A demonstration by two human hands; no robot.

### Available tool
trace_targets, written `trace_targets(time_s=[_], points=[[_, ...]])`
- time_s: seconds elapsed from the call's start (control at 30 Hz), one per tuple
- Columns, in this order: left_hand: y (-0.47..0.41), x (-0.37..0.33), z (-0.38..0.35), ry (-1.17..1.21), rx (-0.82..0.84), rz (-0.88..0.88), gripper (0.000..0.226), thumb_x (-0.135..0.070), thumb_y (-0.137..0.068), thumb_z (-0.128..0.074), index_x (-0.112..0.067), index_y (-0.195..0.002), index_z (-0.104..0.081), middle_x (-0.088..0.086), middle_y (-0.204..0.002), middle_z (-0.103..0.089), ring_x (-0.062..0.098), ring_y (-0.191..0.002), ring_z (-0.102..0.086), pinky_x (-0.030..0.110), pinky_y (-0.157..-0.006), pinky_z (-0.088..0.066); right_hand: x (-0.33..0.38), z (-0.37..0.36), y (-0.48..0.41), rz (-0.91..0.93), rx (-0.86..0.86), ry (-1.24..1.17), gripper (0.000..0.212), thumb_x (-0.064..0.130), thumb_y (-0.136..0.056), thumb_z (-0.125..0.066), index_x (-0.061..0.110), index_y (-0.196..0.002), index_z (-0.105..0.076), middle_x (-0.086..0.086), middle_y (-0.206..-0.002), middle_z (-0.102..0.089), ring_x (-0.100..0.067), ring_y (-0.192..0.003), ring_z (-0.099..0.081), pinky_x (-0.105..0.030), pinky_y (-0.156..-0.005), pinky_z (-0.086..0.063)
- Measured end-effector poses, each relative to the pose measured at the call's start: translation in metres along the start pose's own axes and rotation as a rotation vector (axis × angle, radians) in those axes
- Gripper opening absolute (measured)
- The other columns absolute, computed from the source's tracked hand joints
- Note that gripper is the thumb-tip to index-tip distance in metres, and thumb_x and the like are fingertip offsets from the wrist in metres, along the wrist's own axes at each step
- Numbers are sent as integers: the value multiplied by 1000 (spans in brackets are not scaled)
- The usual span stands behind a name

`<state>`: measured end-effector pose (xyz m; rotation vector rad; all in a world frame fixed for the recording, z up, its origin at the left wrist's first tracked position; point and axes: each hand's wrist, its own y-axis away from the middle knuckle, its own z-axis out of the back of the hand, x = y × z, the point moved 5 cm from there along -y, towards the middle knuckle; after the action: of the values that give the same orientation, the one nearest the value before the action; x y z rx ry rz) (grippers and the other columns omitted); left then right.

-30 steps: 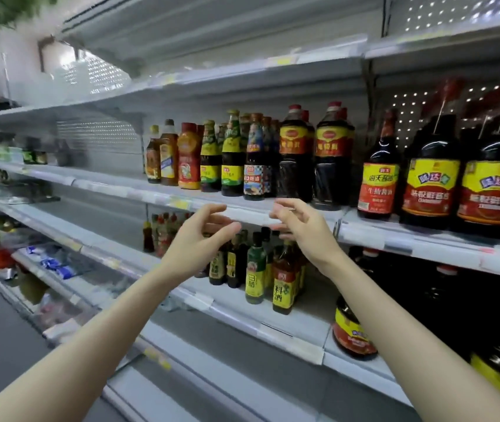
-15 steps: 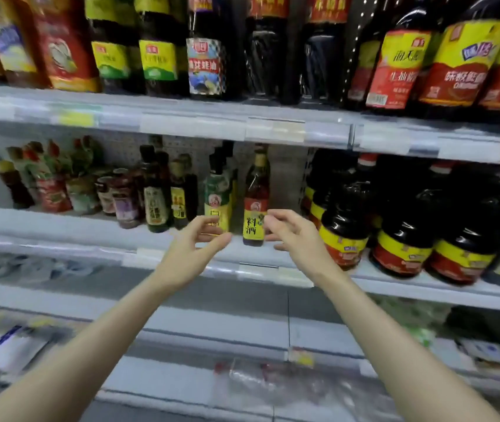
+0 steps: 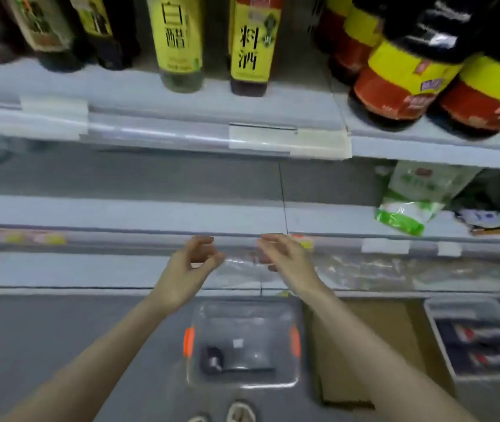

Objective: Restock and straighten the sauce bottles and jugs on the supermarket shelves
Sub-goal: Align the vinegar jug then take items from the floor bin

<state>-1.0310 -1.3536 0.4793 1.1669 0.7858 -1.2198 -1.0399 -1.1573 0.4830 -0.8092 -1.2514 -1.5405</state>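
While both arms reach forward at the head camera's low angle, the left hand and right hand hang side by side before the price rail of the middle shelf. Their fingers are loosely curled, thumbs apart from them, and they grip nothing. Whether the right fingertips brush the clear wrapping behind them I cannot tell.

The sauce bottles with yellow labels stand upright on the top shelf, well above the hands, with the dark jugs beside them on the right. Below, between the forearms, a clear bin sits on the floor with one dark bottle lying inside. Flat cardboard lies just right of it.
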Motion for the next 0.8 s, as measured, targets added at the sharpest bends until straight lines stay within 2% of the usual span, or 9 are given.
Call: trace_targets(time_s=[0.07, 0.13, 0.2, 0.37, 0.5, 0.6, 0.67, 0.73, 0.8], points=[[-3, 49, -14, 0, 25, 76, 29, -27, -90, -65, -24, -116, -55, -8, -101, -65, 0, -93, -61, 6, -68, -44, -47, -14, -10, -62, 16, 16, 24, 30, -93, -61, 13, -109, -64, -3, -99, -68, -18, -84, -66, -22, -75, -49], [-3, 98, -27, -4, 34, 147, 27, -25, -90, -65, -22, -115, -55, -8, -99, -65, 3, -94, -61, 5, -69, -44, -96, -29, -17, -131, 19, 16, 30, 31, -92, -62, 12, -115, -62, 0, -98, -68, -20, -89, -67, -28, -83, -51], [-4, 148, -42, 2, 40, 207, 26, -19, -90, -65, -19, -114, -55, -7, -96, -65, 11, -92, -62, 7, -72, -46, -143, -44, -23, -190, 37, 18, 23, 30, -92, -63, 14, -109, -63, 1, -93, -67, -19, -88, -66, -28, -84, -50], [4, 269, -71, -35, 55, 359, 27, -8, -90, -64, -6, -116, -58, -4, -84, -64, -1, -71, -61, 6, -64, -45, -257, -83, -32, -339, 70, 16, 11, 20, -94, -60, 11, -101, -62, 4, -85, -64, -12, -78, -61, -8, -62, -45], [15, 353, -83, -52, 5, 472, 25, -14, -90, -65, -8, -113, -59, -2, -81, -63, 1, -67, -60, 10, -58, -45, -348, -120, -33, -445, 106, 34, 15, 25, -92, -64, 11, -99, -63, 1, -91, -66, -17, -88, -64, -22, -73, -47], [24, 412, -95, -29, 8, 579, 25, -20, -90, -64, -12, -113, -57, 2, -82, -62, 11, -68, -57, 14, -53, -44, -408, -149, -29, -517, 123, 25, 13, 25, -92, -65, 12, -93, -63, 9, -80, -64, -3, -73, -62, -12, -63, -45], [28, 448, -102, -34, 7, 620, 27, -18, -90, -64, -8, -115, -58, 3, -81, -62, 13, -68, -57, 16, -51, -44, -445, -166, -26, -555, 125, 16, 11, 27, -91, -65, 17, -86, -62, 8, -80, -63, -5, -75, -62, -16, -66, -43], [32, 471, -107, -19, -4, 642, 29, -16, -90, -64, -4, -116, -57, 5, -83, -61, 13, -71, -57, 14, -54, -45, -471, -177, -22, -577, 126, 10, 12, 29, -91, -65, 23, -81, -60, 6, -83, -64, -14, -82, -62, -25, -73, -45], [37, 494, -114, -2, 4, 680, 30, -20, -91, -64, -6, -117, -57, 6, -88, -63, 14, -78, -60, 19, -63, -46, -496, -186, -20, -596, 128, 12, 12, 28, -91, -65, 17, -86, -62, 4, -82, -63, -13, -80, -60, -22, -72, -44]])
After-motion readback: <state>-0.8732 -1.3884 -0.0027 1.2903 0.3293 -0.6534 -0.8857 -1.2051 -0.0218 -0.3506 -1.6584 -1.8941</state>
